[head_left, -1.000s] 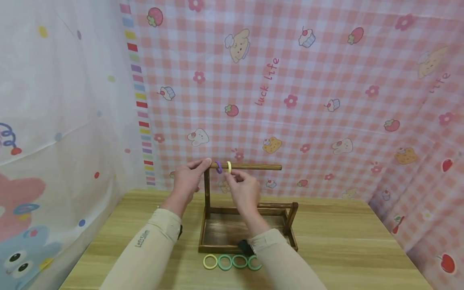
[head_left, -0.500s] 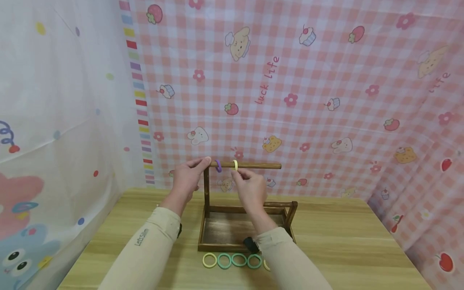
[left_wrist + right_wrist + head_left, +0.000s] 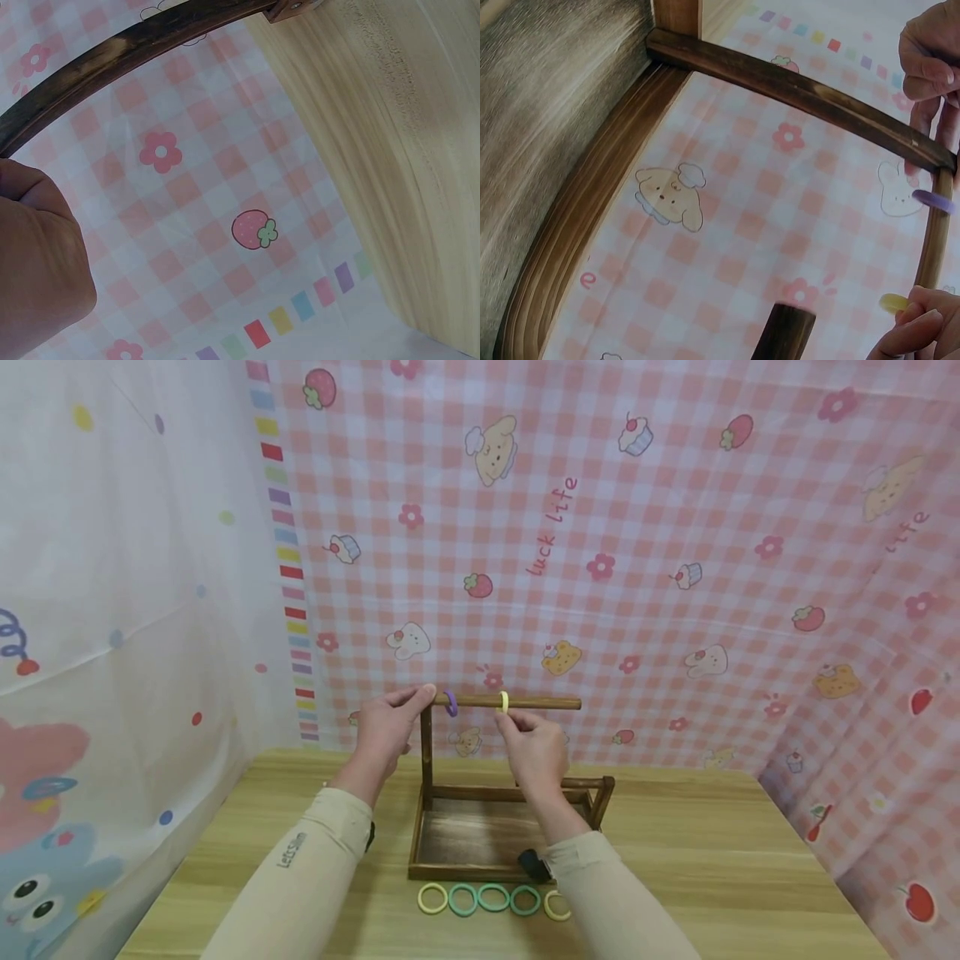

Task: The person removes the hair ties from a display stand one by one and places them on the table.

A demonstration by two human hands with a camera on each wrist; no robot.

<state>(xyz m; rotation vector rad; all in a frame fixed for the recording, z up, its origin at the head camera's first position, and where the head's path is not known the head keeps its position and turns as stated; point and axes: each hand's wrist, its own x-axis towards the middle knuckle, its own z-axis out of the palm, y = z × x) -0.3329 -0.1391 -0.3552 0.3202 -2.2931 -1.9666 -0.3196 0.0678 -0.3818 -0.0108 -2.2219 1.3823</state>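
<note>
A dark wooden stand [image 3: 427, 752] holds up a horizontal rod [image 3: 551, 702] above its tray base. Near the post, a purple ring [image 3: 451, 704] hangs on the rod. My left hand [image 3: 388, 727] grips the corner where post and rod meet, thumb on top. Farther right, my right hand [image 3: 536, 750] pinches a yellow ring [image 3: 504, 702] that encircles the rod. The right wrist view shows the yellow ring [image 3: 893, 303] at my right fingertips and the purple ring [image 3: 934, 201] beyond. In the left wrist view, the left hand [image 3: 41, 255] is partly cut off beside the post [image 3: 112, 56].
On the table in front of the tray [image 3: 450, 872] lies a row of rings: a yellow ring [image 3: 432, 898], several green rings [image 3: 463, 900] and another yellow ring [image 3: 556, 906], partly behind the right sleeve. A shorter post [image 3: 602, 802] rises at the stand's right. Printed cloth hangs behind.
My right hand has slid the yellow ring rightward along the rod, away from the purple ring. The left hand stays at the corner. The rightmost yellow ring on the table has come into view.
</note>
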